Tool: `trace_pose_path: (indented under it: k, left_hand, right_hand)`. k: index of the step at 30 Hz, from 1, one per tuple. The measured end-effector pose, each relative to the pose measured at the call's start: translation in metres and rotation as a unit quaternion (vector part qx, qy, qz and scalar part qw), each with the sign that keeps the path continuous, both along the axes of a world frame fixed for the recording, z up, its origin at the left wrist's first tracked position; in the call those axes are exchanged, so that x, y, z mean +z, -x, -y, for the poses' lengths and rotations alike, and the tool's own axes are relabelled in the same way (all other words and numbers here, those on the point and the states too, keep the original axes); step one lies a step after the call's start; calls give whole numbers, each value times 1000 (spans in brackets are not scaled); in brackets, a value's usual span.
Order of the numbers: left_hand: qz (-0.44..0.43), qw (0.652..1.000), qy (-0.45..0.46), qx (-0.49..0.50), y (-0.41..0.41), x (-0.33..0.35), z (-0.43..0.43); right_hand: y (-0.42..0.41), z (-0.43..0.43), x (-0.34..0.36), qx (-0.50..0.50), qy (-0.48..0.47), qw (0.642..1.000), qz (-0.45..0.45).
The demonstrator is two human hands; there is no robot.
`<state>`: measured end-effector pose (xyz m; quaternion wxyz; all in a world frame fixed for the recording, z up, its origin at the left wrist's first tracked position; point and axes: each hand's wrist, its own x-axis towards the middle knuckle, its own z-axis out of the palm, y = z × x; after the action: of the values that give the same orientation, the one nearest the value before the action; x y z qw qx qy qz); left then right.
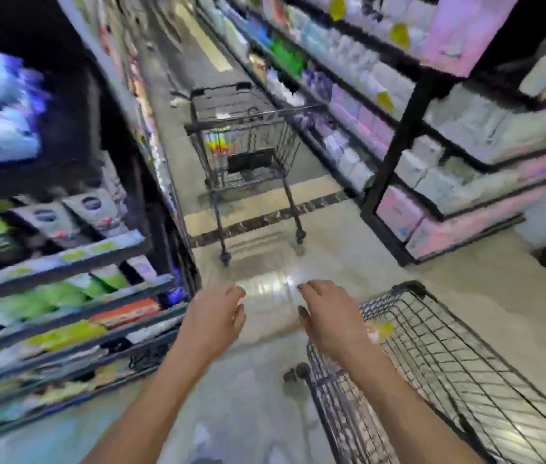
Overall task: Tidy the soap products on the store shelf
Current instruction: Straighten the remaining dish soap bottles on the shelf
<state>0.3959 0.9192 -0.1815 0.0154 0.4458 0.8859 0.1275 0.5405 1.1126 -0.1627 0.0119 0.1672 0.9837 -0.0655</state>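
We hold both bare hands out over the glossy pale tile floor (348,259) of a shop aisle. Our left hand (214,316) is empty, its fingers (234,291) loosely bent. Our right hand (328,319) is also empty, its fingers (311,286) relaxed above the near corner of a black wire shopping cart (465,370). The blurred green, white and orange packets (64,296) lie on the dark metal shelves (64,252) at our left, well apart from both hands; we cannot tell which are soap. A second black wire cart (248,142) stands further down the aisle. Pink and white packs (398,209) fill the black-framed shelves (398,128) on our right.
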Motion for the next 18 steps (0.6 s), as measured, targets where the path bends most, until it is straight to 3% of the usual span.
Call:
trace_pose_path:
  k: [5,11,18]
  left_hand:
    - [-16,983,-36,179,-16,12,144]
    - [-14,928,0,372,-35,21,318]
    - [-35,878,-43,476,-56,25,510]
  right_hand:
    - [60,107,16,164,-20,986,-23]
    - [121,278,23,321,-53,944,-44]
    - [152,485,48,451,-53,891,-14]
